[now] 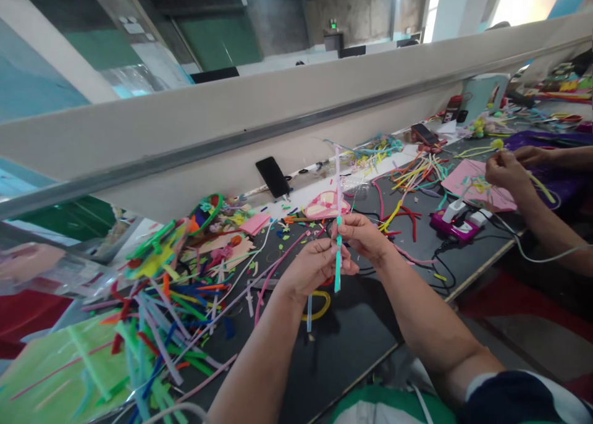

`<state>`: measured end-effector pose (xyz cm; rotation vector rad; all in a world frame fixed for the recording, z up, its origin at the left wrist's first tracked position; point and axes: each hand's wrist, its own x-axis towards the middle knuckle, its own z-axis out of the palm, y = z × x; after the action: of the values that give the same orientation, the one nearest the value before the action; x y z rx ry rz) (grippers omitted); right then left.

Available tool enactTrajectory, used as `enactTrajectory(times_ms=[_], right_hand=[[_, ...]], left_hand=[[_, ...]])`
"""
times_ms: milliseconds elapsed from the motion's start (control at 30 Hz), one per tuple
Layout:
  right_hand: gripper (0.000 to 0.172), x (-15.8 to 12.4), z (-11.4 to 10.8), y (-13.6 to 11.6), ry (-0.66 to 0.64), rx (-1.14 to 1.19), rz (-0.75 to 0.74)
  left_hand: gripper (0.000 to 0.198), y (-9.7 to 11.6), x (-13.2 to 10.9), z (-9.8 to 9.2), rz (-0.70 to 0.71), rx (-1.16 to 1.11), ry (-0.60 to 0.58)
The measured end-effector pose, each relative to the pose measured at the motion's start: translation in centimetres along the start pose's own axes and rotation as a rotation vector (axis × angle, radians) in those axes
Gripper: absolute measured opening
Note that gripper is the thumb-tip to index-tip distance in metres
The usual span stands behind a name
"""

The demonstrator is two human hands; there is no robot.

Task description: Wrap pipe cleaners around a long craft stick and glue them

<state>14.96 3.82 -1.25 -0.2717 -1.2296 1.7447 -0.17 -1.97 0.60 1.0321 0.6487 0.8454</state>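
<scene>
Between my two hands, a pipe cleaner (338, 269) stands nearly upright, turquoise in its lower part and pale pink above. My left hand (311, 264) pinches it low on the turquoise part. Just above, the fingers of my right hand (364, 235) close round it where the turquoise bunches into small lumps. A thin strand bends off its top end. Below my hands lie a yellow loop (319, 306) and a pale blue strip (309, 314) on the dark table.
Many coloured pipe cleaners (157, 331) heap up at the left. A black phone (272, 177) leans on the low partition (222, 118). A magenta power strip (456, 225) with cables sits at the right, near a co-worker's hands (509, 167).
</scene>
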Motion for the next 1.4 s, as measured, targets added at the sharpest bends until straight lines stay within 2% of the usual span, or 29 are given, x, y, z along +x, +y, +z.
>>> enactTrajectory(times_ms=[133, 200, 267, 367, 400, 467, 567, 700, 833, 967, 1067, 1400], right_hand=[[0.023, 0.3, -0.1, 0.2, 0.074, -0.055, -0.048], [0.027, 0.6, -0.3, 0.6, 0.144, -0.110, -0.087], [0.031, 1.1, -0.4, 1.2, 0.236, -0.198, -0.116], [0.035, 1.6, -0.5, 2.2, 0.376, -0.377, -0.148], [0.035, 1.7, -0.5, 2.4, 0.408, -0.421, -0.154], [0.034, 1.8, -0.5, 2.5, 0.427, -0.436, -0.143], [0.026, 1.6, -0.5, 2.1, 0.316, -0.281, -0.049], [0.029, 1.1, -0.5, 1.2, 0.125, -0.017, 0.050], [0.027, 0.8, -0.5, 1.0, 0.132, 0.057, 0.055], [0.026, 0.8, -0.7, 1.0, 0.089, 0.055, 0.062], [0.027, 0.8, -0.7, 0.9, 0.064, 0.052, 0.039], [0.023, 0.7, -0.6, 0.8, 0.030, 0.005, 0.000]], left_hand=[[0.025, 0.1, 0.4, 0.1, 0.009, 0.114, 0.098], [0.026, 0.1, 0.7, 0.0, 0.056, 0.255, 0.165], [0.025, -0.1, 1.0, -0.2, 0.140, 0.522, 0.249], [0.024, -0.4, 1.3, -0.5, 0.282, 1.038, 0.411], [0.025, -0.5, 1.3, -0.6, 0.317, 1.154, 0.455], [0.025, -0.6, 1.3, -0.7, 0.332, 1.224, 0.482], [0.024, -0.2, 1.0, -0.7, 0.275, 1.021, 0.397], [0.026, 0.4, 0.7, -0.5, 0.242, 0.681, 0.293], [0.027, 0.3, 0.6, -0.1, 0.215, 0.613, 0.280], [0.031, 0.4, 0.5, -0.3, 0.084, 0.363, 0.201], [0.032, 0.7, 0.4, -0.7, 0.046, 0.242, 0.198], [0.028, 1.5, 0.0, -2.0, -0.009, 0.186, 0.156]])
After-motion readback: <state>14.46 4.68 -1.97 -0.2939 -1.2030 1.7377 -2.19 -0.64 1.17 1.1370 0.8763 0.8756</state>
